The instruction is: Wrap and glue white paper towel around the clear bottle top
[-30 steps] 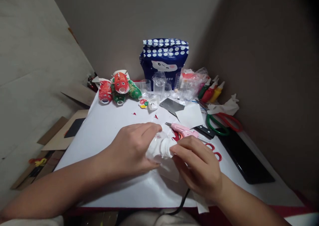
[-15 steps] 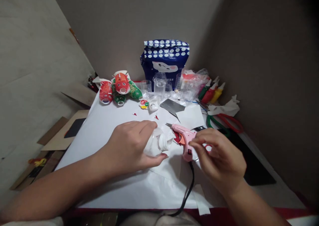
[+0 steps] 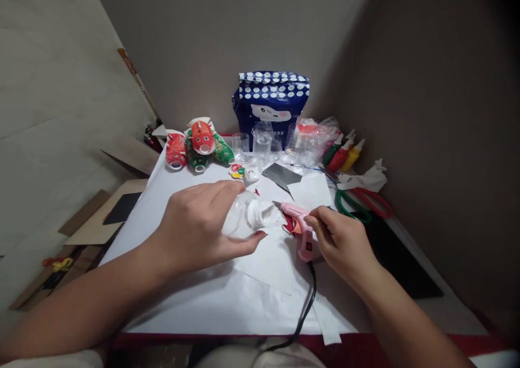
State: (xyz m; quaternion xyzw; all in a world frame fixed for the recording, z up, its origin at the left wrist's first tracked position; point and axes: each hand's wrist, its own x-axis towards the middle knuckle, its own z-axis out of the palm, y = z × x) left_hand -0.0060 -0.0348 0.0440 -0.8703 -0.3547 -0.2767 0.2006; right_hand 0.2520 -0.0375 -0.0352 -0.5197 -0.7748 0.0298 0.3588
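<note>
My left hand (image 3: 199, 227) is wrapped around a clear plastic bottle (image 3: 235, 219), which lies tilted with its white-wrapped mouth (image 3: 260, 214) towards the right. A pink hot glue gun (image 3: 296, 216) is just right of that mouth, its nozzle pointing left and its black cord (image 3: 311, 297) running down over the table's front edge. Behind the gun's rear end, my right hand (image 3: 339, 238) is closed in a pinch. Its fingertips are at or very near the gun; what they hold, if anything, is hidden. Red and orange scraps (image 3: 290, 226) show beneath the gun.
Red and green fish-like figures (image 3: 202, 136) stand at the back left. A blue bag (image 3: 270, 103), clear cups (image 3: 262, 140) and paint bottles (image 3: 340, 156) line the back. Scissors (image 3: 353, 205) and a black sheet (image 3: 402, 254) lie at right, a grey piece (image 3: 281, 176) in the middle.
My left hand has shifted slightly left with the bottle, whose wrapped mouth now shows more plainly. My right hand has moved left and up, closer to the glue gun's rear end.
</note>
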